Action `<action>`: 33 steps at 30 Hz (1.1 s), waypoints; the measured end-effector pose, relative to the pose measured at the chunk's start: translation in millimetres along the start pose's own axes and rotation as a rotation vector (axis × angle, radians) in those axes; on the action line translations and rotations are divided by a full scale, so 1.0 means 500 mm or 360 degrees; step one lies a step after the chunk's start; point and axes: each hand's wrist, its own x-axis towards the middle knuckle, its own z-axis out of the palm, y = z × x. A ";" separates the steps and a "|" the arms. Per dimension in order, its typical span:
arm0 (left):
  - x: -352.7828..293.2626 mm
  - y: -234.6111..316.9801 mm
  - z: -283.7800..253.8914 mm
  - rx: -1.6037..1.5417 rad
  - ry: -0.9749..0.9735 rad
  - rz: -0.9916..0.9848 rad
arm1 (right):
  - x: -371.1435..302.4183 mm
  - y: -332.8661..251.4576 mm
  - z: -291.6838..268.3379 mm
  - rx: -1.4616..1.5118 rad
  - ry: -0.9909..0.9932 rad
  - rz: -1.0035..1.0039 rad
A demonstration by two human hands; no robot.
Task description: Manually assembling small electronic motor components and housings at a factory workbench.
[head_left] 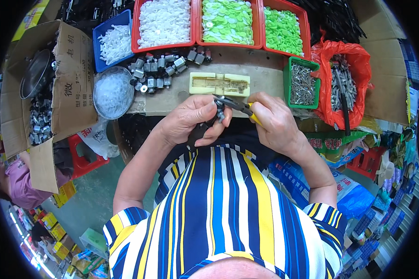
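Centrally, left hand pinches small motor; pliers in right hand.

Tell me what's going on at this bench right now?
A person in a striped shirt works at a cluttered bench. The left hand pinches a small dark metal part, while the right hand grips yellow-handled pliers whose tips meet that part. Just beyond the hands lies a cream-coloured jig block, with a cluster of small metal motors to its left. Red bins of white and green plastic discs line the back, and a green tray of metal pins sits to the right.
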 end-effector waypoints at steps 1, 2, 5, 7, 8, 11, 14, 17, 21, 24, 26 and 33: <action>-0.006 0.003 0.001 0.0123 0.0129 -0.0020 | 0.003 0.002 0.004 -0.0030 -0.0030 0.0036; -0.018 0.010 0.000 0.0247 0.0260 -0.0039 | 0.006 0.005 0.008 -0.0058 -0.0061 0.0070; -0.064 0.027 -0.015 0.1295 0.0672 -0.0348 | 0.010 0.047 0.021 -0.0210 0.0059 0.0141; -0.121 0.029 -0.041 0.1633 0.0819 -0.0553 | 0.005 0.086 0.029 -0.0356 0.0058 0.0327; -0.161 0.025 -0.055 0.2090 0.0884 -0.0649 | 0.010 0.100 0.029 -0.0441 0.0072 0.0372; -0.258 0.002 -0.091 0.2687 0.1025 -0.0743 | 0.014 0.129 0.042 -0.0663 0.0031 0.0475; -0.275 0.003 -0.069 0.2875 0.1216 -0.0721 | 0.020 0.145 0.058 -0.0813 -0.0021 0.0520; -0.221 0.031 -0.034 0.2776 0.1255 -0.0362 | 0.021 0.150 0.068 -0.0910 -0.0034 0.0557; -0.120 0.052 -0.026 0.2894 0.1265 0.0360 | 0.015 0.151 0.079 -0.0926 -0.0022 0.0525; -0.059 0.064 -0.057 0.3208 0.1294 0.0614 | 0.011 0.146 0.067 -0.0855 -0.0046 0.0475; -0.028 0.071 -0.071 0.3292 0.1283 0.0625 | 0.010 0.140 0.052 -0.0773 -0.0023 0.0384; 0.021 0.071 -0.094 0.3577 0.1424 0.0446 | 0.078 0.148 -0.036 -0.0470 0.0170 0.0197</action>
